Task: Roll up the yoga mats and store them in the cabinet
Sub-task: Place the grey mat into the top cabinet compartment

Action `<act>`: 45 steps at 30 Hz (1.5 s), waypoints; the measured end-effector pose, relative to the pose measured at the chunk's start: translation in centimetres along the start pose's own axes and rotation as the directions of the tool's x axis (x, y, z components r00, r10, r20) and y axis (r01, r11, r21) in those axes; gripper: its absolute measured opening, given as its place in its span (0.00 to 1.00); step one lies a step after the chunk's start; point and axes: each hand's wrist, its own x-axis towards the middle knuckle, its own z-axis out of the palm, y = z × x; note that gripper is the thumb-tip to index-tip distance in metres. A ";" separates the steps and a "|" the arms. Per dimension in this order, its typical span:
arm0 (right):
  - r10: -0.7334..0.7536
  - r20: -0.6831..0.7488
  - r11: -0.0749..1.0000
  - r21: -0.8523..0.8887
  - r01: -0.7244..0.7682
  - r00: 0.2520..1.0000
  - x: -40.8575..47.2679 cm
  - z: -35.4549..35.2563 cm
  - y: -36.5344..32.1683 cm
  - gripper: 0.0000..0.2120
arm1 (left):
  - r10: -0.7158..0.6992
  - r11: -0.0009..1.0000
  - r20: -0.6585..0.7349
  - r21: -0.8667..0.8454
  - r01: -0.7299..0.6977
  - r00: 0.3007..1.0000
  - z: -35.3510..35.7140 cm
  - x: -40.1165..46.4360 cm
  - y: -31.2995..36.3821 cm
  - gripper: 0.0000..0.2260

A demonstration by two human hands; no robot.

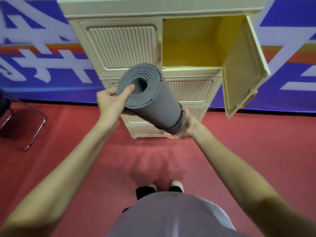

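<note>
Right now a rolled grey mat (153,100) is held in the air in front of a cream cabinet (119,47), its spiral end tilted up toward the camera. Left hand (111,101) grips that end, thumb pressed on the coils, fingers curled behind. Right hand (186,127) cups the far lower end; its fingers are mostly hidden. At the upper right, the door (242,69) hangs open on a yellow compartment (191,48). Red carpet (136,159) lies below.

large white characters on the blue wall banner (42,62), cropped and blurred, not readable; no other text
</note>
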 end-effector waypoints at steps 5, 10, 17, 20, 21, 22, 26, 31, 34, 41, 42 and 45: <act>0.033 0.036 0.971 0.236 -0.040 0.999 0.2 0.9 -2.1 0.37 | -0.010 0.990 -0.068 -0.139 0.000 0.998 -1.6 -0.9 1.4 0.05; 0.049 -0.029 0.981 0.188 -0.043 0.998 -0.9 1.7 -2.8 0.48 | -0.071 0.959 -0.141 -0.282 0.028 0.987 -3.4 -1.9 0.9 0.04; -0.055 -0.122 0.980 0.181 0.077 0.991 -2.1 3.4 -4.0 0.44 | -0.187 0.890 -0.169 -0.447 0.094 0.968 -6.6 -2.5 0.0 0.05; -0.055 -0.164 0.992 0.107 0.073 0.985 -2.6 4.9 -4.2 0.42 | -0.192 0.882 -0.183 -0.462 0.088 0.964 -7.7 -2.6 0.6 0.07; -0.057 -0.175 0.994 0.078 0.071 0.983 -2.7 5.3 -4.2 0.43 | -0.201 0.876 -0.201 -0.474 0.084 0.959 -8.1 -2.6 0.8 0.08; -0.057 -0.190 0.997 0.046 0.067 0.980 -3.0 5.7 -4.1 0.43 | -0.208 0.869 -0.220 -0.488 0.076 0.953 -8.5 -2.5 0.9 0.08; -0.070 -0.203 0.996 0.031 0.078 0.977 -4.1 7.6 -3.8 0.40 | -0.241 0.848 -0.275 -0.526 0.064 0.931 -10.1 -2.3 0.6 0.06; -0.076 -0.223 0.996 0.034 0.086 0.972 -4.5 9.6 -3.6 0.42 | -0.321 0.785 -0.261 -0.611 0.101 0.910 -12.3 -1.8 -1.2 0.11; -0.084 -0.235 0.995 0.029 0.093 0.968 -4.8 11.1 -3.5 0.44 | -0.313 0.781 -0.232 -0.615 0.110 0.921 -13.8 -1.3 -2.2 0.08; -0.172 -0.191 0.985 -0.010 0.173 0.966 -5.8 14.4 -3.3 0.39 | -0.308 0.760 -0.181 -0.638 0.127 0.934 -17.0 0.1 -2.8 0.24; -0.192 -0.195 0.981 -0.019 0.192 0.962 -6.0 14.7 -3.4 0.38 | -0.303 0.750 -0.170 -0.649 0.125 0.938 -17.2 0.2 -2.9 0.24; -0.268 -0.172 0.963 -0.057 0.262 0.948 -6.4 15.3 -4.2 0.37 | -0.286 0.729 -0.124 -0.671 0.132 0.950 -17.1 0.6 -3.1 0.21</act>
